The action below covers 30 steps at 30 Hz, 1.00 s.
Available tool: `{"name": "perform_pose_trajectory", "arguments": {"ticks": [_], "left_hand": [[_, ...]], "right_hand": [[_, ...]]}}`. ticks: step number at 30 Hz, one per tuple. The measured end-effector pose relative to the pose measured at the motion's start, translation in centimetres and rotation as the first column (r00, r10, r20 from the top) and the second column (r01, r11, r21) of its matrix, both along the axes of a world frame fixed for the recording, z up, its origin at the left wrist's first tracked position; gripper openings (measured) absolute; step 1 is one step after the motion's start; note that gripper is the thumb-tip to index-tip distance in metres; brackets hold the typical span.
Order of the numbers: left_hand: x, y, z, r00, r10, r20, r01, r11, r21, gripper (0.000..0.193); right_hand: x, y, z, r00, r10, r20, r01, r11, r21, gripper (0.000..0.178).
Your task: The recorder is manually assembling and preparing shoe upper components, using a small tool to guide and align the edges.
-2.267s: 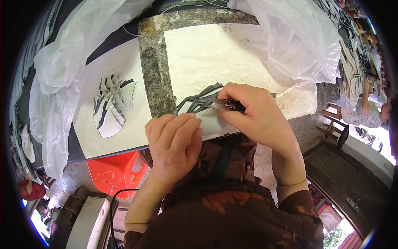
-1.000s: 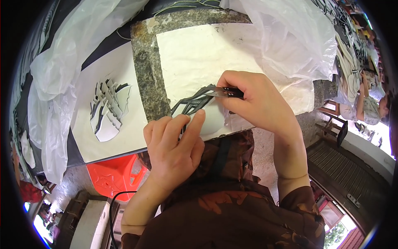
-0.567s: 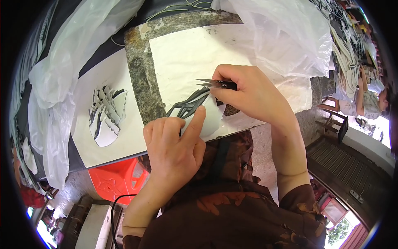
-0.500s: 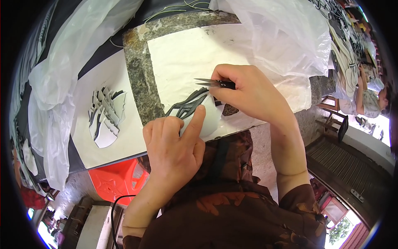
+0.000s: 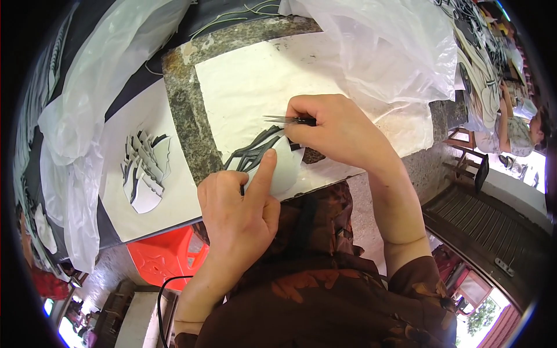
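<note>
The black-trimmed white piece [image 5: 286, 166] is steadied on the pale sheet [image 5: 243, 81] by the left hand [image 5: 239, 210], seemingly against slipping; whether pinched cannot be told. Snips [image 5: 303, 120] are gripped in the right hand [image 5: 336, 124], blades beyond the piece's upper end.

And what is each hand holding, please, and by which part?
The right hand holds pointed snips by their black handle. The left hand lies on the dark-and-white piece; whether it grips this cannot be told.
</note>
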<state>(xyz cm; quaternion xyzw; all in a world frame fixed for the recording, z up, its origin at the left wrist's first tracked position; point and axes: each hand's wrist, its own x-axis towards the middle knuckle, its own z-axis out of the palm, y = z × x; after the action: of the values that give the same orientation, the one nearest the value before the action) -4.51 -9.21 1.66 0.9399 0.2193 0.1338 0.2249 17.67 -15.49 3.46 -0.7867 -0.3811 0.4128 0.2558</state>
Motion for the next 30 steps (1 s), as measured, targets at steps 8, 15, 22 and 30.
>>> {"name": "perform_pose_trajectory", "arguments": {"ticks": [8,15,22,30], "left_hand": [[0.0,-0.4,-0.3,0.998,0.039,0.039,-0.039,0.999,0.012,0.064],[-0.6,-0.7,-1.3,0.983,0.139,0.12,-0.128,0.987,-0.097,0.062],[-0.9,-0.4,-1.2,0.981,0.11,0.162,-0.099,0.992,-0.08,0.051],[-0.4,1.4,0.7,0.977,0.146,0.156,-0.09,0.942,-0.322,0.046]], "right_hand": [[-0.4,0.0,-0.6,0.999,0.039,-0.008,-0.04,0.998,-0.051,0.021],[-0.7,-2.7,0.1,0.947,-0.101,-0.305,0.155,0.975,0.158,0.02],[-1.3,-3.6,-0.3,0.989,-0.018,-0.147,0.067,0.939,0.337,0.025],[-1.9,-3.2,1.4,0.944,-0.068,-0.324,0.189,0.914,0.359,0.013]]}}
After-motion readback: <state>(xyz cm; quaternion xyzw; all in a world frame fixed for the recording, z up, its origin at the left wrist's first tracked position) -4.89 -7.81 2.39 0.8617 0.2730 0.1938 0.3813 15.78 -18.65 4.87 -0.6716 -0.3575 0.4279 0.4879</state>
